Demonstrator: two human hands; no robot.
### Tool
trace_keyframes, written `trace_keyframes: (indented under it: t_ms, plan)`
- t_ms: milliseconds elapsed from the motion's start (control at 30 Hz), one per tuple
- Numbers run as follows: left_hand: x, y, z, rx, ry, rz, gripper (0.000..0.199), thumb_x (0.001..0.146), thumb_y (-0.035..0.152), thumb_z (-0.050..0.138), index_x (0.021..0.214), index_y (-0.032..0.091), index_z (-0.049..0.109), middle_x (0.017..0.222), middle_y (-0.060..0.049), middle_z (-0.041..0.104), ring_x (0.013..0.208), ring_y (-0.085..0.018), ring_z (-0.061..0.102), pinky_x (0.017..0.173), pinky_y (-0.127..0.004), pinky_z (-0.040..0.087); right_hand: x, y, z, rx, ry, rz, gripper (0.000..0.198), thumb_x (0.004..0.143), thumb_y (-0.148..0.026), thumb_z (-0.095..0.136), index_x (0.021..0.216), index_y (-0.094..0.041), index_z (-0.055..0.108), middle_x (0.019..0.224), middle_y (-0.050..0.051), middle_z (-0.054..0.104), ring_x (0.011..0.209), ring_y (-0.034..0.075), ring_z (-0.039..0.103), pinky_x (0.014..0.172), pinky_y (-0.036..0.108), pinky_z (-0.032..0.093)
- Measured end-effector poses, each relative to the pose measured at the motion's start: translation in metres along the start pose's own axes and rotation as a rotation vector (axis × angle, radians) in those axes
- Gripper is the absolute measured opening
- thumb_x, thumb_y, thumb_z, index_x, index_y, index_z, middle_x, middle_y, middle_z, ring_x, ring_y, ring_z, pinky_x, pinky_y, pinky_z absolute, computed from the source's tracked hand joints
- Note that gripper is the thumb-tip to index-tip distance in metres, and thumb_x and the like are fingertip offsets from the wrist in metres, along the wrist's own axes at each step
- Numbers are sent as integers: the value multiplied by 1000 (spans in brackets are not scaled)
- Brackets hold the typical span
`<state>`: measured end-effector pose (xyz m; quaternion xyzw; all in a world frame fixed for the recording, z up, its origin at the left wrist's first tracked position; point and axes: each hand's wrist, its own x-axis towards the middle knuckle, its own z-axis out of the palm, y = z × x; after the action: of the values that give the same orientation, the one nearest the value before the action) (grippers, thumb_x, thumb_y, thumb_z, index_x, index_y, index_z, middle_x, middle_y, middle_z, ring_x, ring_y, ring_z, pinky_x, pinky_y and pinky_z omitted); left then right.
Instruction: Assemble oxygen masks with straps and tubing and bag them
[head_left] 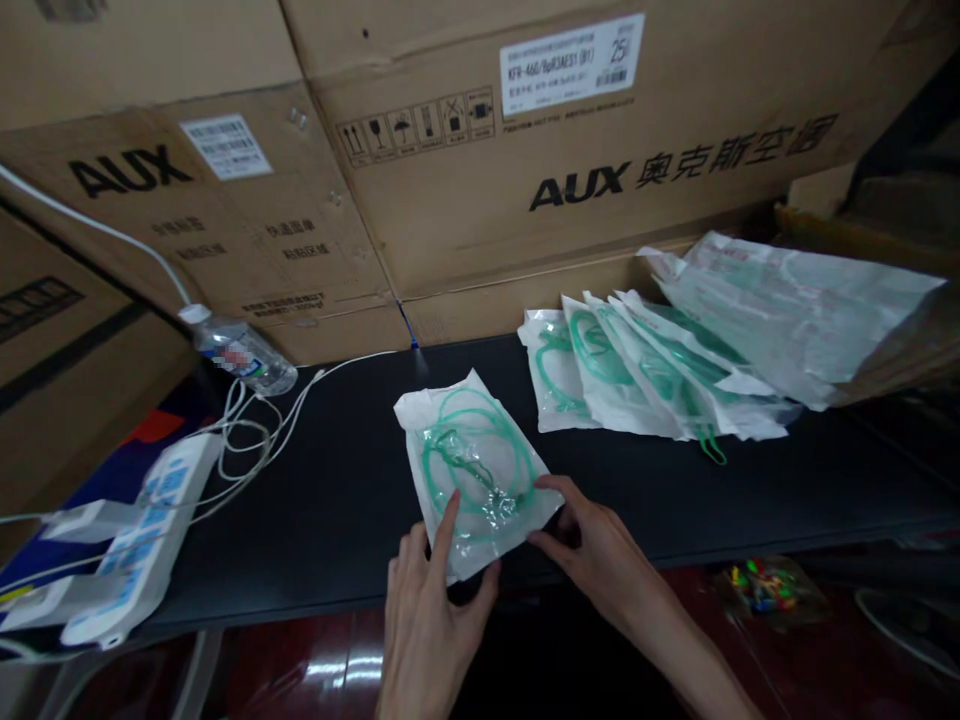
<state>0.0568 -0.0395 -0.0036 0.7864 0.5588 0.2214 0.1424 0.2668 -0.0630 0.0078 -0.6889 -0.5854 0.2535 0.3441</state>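
A clear-fronted, white-backed packet of green tubing (480, 440) lies at an angle on the black tabletop, its thin tube coiled inside. My left hand (442, 600) holds its lower left edge, with the index finger stretched over the clear film and the thumb by the bottom edge. At the lower right corner, my right hand (592, 540) pinches the packet between thumb and fingers. Several similar packets (637, 370) overlap in a row to the right, with a loop of green tube poking out below one.
Large cardboard boxes (450, 220) wall off the back. On the left are a plastic bottle (251, 355), tangled white cables (259, 440) and a power strip (150, 540) with plugs. More white packets (795, 300) pile up at right. A bag of colourful pieces (772, 590) sits below the table edge.
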Motion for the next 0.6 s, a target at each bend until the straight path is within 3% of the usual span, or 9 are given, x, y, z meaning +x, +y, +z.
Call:
trace_keyframes:
  t_ms: [133,300,400,600]
  plan:
    - [2,-8,-4,-86,-28,24,56,94,37,63,149,37,51,113,-6,68,99,-27,68,88,-45,53,2,1,8,-20,71,-62,18,83,-10,77,94,-20,66,68,-5,63,54,15,62,54,22,49]
    - [4,-15,0,-99,18,64,52,94,33,64,146,34,57,109,-7,72,99,-27,71,84,-40,55,3,2,26,-132,191,-117,19,84,-9,75,92,-21,62,84,0,66,59,17,64,55,25,49]
    - [4,-17,3,-113,34,53,54,93,39,66,145,30,58,106,-7,73,94,-26,72,81,-38,57,5,0,30,-216,218,-196,6,94,-16,65,92,-21,62,86,3,66,65,20,67,53,27,48]
    - [4,-25,8,-156,76,41,47,94,42,65,138,27,66,107,-10,76,95,-26,75,83,-37,60,10,-4,28,-346,276,-417,46,112,-30,35,77,-21,64,70,4,67,63,22,66,55,30,44]
